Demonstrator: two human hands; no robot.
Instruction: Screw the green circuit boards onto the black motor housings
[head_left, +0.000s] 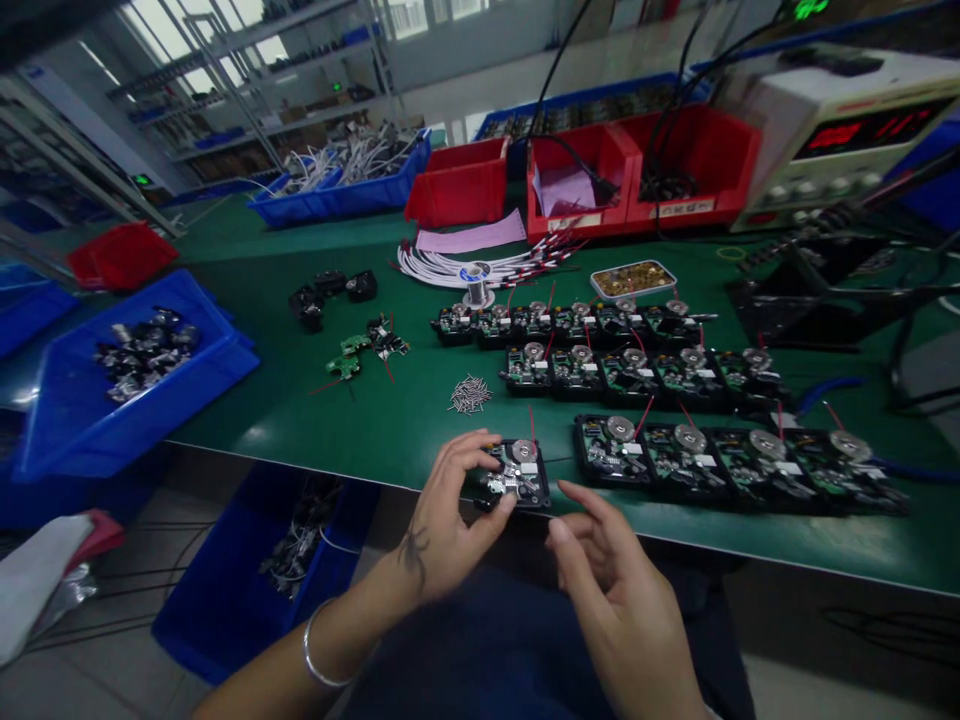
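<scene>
A black module with a green circuit board, a round metal disc and a red wire (525, 470) lies at the table's front edge. My left hand (457, 500) grips it by its left side, fingers at the back and thumb in front. Just right of the module, my right hand (611, 570) is raised with its fingers bent and apart, holding nothing. Beyond the module is a pile of small screws (470, 394). Similar modules stand in a front row (690, 455), a middle row (634, 372) and a back row (577, 322).
Solder spool (476, 287), white wires (450, 268) and a tray of small brass-coloured parts (633, 279) stand farther back. Loose boards (345, 358) and black parts (361, 286) lie left. Blue bin (217, 330) is far left; red bins (457, 187) and a power supply (840, 100) line the back.
</scene>
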